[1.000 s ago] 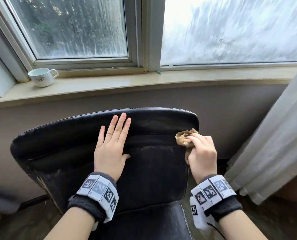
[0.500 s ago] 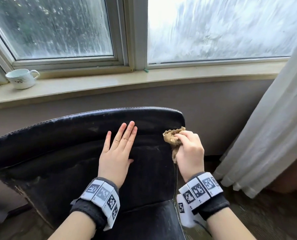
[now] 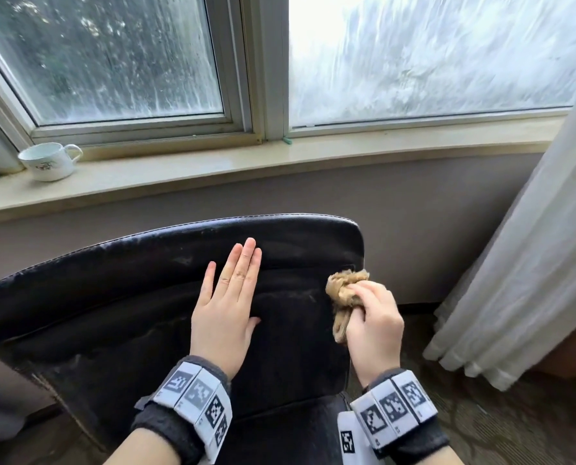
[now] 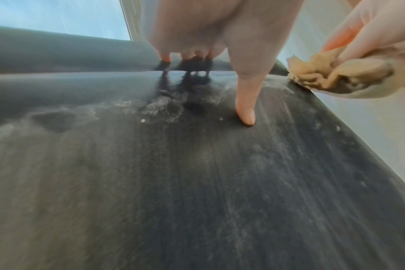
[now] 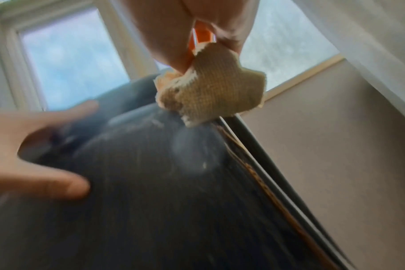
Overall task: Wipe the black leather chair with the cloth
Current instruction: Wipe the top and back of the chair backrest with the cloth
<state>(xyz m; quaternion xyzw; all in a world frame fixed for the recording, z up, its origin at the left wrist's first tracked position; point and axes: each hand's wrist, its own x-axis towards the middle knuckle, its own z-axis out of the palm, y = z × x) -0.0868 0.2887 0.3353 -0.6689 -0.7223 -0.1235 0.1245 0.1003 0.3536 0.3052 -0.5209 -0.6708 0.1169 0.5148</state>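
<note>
The black leather chair (image 3: 119,297) faces the window, its backrest dusty and streaked (image 4: 197,182). My left hand (image 3: 228,297) lies flat on the backrest with straight fingers, thumb tip (image 4: 246,117) pressing the leather. My right hand (image 3: 374,317) grips a bunched tan cloth (image 3: 345,290) against the backrest's right edge, just below the top corner. In the right wrist view the cloth (image 5: 210,93) hangs from my fingers and touches the chair's edge (image 5: 220,164). The left wrist view shows the cloth (image 4: 331,73) at the far right.
A white cup (image 3: 50,161) stands on the windowsill (image 3: 280,166) at far left. A pale curtain (image 3: 531,263) hangs to the right of the chair. Grey wall (image 3: 431,213) lies behind the backrest. Patterned floor (image 3: 514,414) shows lower right.
The right hand with the cloth has slid slightly down the backrest's right edge. The left hand stays flat on the backrest, fingers now closer together. The head view has shifted.
</note>
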